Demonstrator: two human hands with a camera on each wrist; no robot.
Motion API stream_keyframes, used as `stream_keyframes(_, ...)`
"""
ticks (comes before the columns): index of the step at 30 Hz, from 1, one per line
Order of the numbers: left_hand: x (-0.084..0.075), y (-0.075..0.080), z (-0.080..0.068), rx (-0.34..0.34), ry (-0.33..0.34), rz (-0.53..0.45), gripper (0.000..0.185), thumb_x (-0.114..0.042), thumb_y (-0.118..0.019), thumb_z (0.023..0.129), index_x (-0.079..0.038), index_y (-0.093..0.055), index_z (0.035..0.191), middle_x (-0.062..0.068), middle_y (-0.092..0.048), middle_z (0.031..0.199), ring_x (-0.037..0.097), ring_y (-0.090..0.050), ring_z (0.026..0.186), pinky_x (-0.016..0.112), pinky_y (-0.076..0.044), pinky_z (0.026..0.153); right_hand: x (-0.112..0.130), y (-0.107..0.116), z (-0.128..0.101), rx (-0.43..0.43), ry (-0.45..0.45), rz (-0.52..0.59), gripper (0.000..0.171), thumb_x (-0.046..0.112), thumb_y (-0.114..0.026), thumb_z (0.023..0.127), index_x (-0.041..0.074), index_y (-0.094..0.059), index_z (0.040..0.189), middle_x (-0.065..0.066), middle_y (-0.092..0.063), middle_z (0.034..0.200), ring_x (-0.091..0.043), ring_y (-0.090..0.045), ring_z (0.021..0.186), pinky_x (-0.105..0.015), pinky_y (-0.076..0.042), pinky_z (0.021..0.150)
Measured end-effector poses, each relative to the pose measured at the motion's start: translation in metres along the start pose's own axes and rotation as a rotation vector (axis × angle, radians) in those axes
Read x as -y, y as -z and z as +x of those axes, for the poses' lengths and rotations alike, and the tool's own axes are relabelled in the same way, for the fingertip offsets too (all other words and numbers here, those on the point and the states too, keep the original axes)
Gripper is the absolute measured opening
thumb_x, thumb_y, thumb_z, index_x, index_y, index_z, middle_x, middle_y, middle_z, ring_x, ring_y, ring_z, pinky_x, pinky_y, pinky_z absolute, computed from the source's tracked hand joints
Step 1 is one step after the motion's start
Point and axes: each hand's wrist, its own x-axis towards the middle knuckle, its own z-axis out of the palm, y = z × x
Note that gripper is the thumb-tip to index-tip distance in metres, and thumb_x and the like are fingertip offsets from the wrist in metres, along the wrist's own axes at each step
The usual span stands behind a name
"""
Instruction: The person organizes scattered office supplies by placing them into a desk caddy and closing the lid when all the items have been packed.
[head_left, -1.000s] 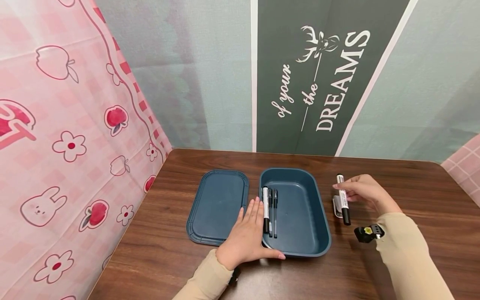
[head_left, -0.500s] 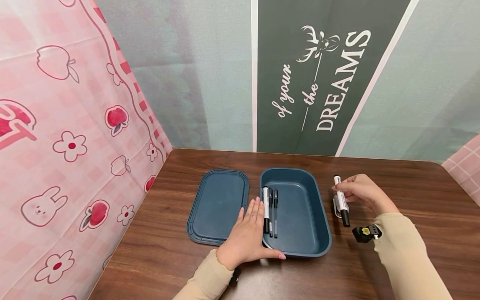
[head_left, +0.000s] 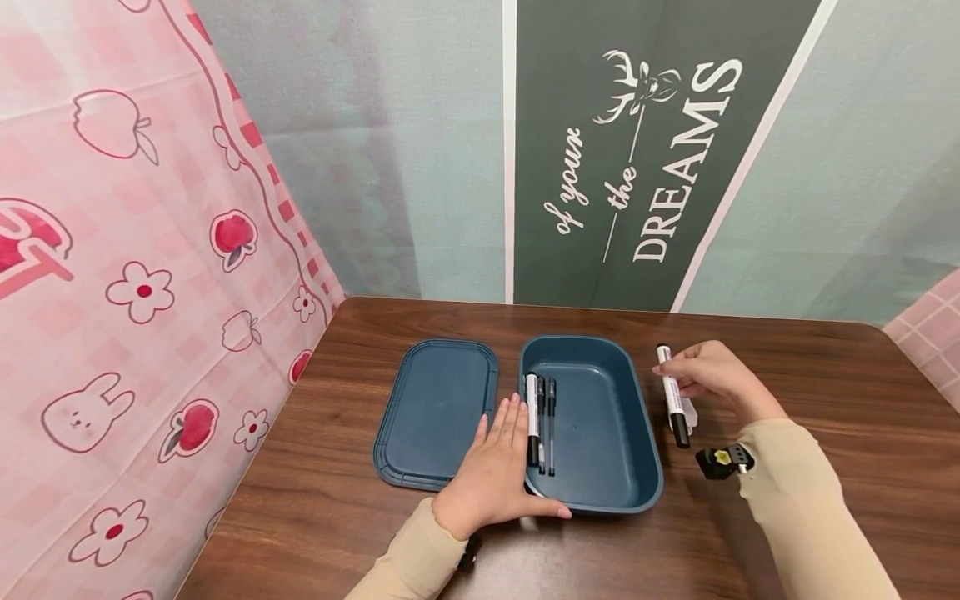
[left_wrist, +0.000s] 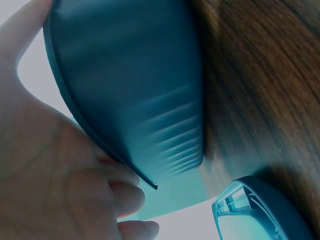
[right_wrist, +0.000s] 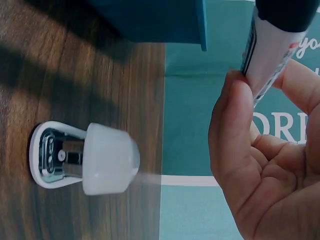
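Observation:
My left hand (head_left: 491,471) lies with straight, spread fingers along the left rim and near corner of a dark blue plastic box (head_left: 648,467). Inside the box, along its left wall, lie a white marker with black ends (head_left: 533,408) and two slim black-capped pens (head_left: 552,425). To the right of the box, my right hand (head_left: 716,375) pinches a second white-and-black marker (head_left: 670,385) between thumb and fingers, raised above the table. Below it stands a small white stapler (right_wrist: 107,160), partly hidden by the marker in the head view.
The matching blue lid (head_left: 438,412) lies flat to the left of the box. All stand on a brown wooden table (head_left: 825,375). A green fabric backdrop (head_left: 450,167) hangs behind, and a pink patterned cloth (head_left: 150,350) hangs at the left.
My right hand has moved slightly left toward the box with the marker, passing over the stapler. My left hand and the pens inside the box have stayed put.

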Motion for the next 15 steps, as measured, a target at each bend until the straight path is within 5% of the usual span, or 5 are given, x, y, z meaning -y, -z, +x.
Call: stream_keyframes(15, 0.000, 0.001, 0.000, 0.000, -0.003, 0.004, 0.127, -0.082, -0.056, 0.066, 0.000, -0.009, 0.151, 0.015, -0.001, 0.157, 0.028, -0.002, 0.144, 0.048, -0.015, 0.112, 0.012, -0.007, 0.003, -0.001, -0.022, -0.021, 0.030, 0.017, -0.066, 0.086, -0.014, -0.065, 0.087, 0.002, -0.058, 0.062, -0.006, -0.054, 0.057, -0.027, -0.054, 0.059)
